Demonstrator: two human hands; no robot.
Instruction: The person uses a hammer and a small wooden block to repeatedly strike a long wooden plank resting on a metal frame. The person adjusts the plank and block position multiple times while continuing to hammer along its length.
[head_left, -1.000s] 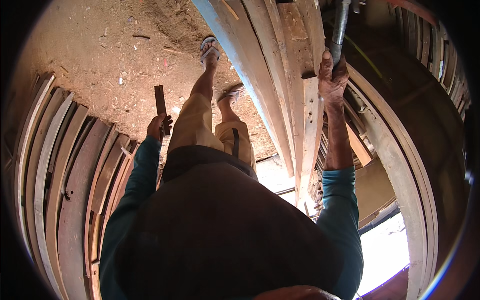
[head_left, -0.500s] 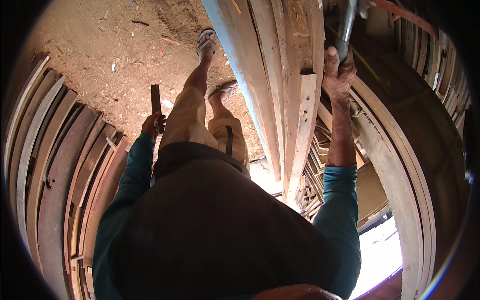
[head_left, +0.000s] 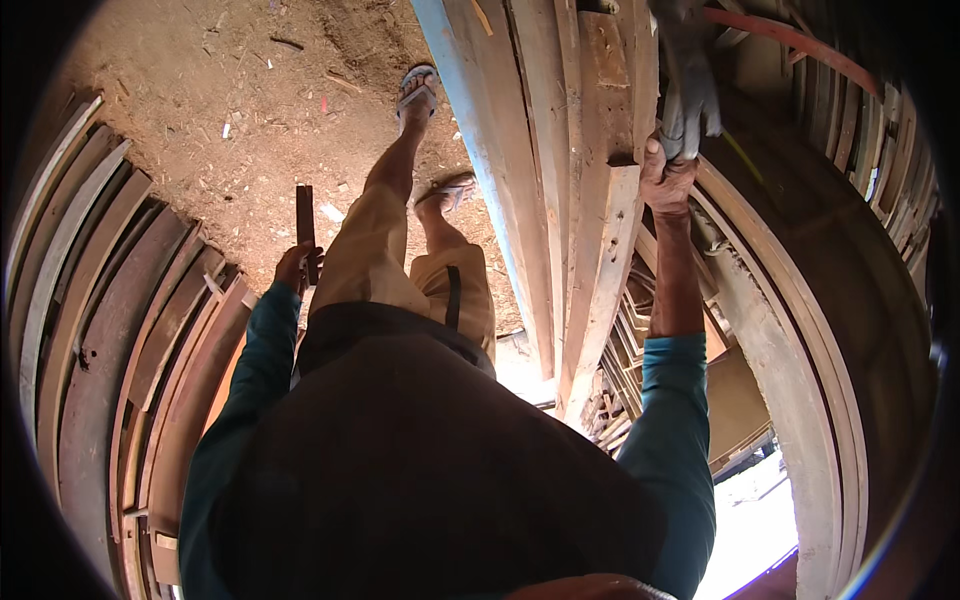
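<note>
Up against the stacked planks (head_left: 590, 200), my right hand (head_left: 668, 180) grips a grey metal bar (head_left: 685, 90), barely started prying. My left hand (head_left: 295, 268) holds a short dark stick (head_left: 305, 225) at my side, unused.

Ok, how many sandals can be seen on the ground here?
2. One sandal sits on the forward foot out on the dirt floor; the other sandal is nearer the person, beside the long planks. None seems hidden.
</note>
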